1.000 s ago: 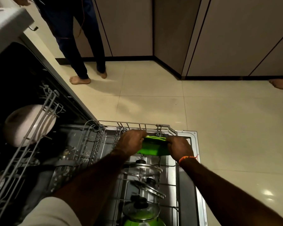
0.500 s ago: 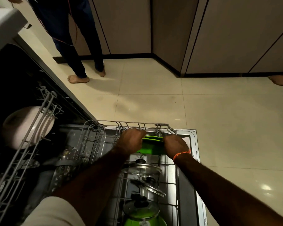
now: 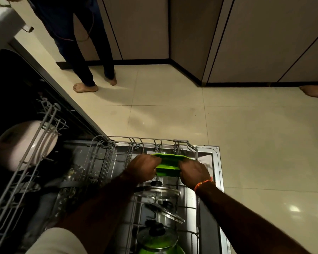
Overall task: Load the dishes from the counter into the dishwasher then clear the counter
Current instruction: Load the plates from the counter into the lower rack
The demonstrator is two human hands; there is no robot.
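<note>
Rack wires (image 3: 174, 143) hem far end; 3 lids (image 3: 157, 191) crowd near side.

Dim, wide-angle view; glossy floor glare

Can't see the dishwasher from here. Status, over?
Left hand and right hand both grip green dish, upright at far end of lower rack. Glass lids racked just behind. Nothing blocking.

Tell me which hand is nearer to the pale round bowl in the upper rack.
Left. The left hand grips the green dish on its left end, the side toward the pale bowl. The right hand grips the dish's far end, farther from the bowl.
</note>
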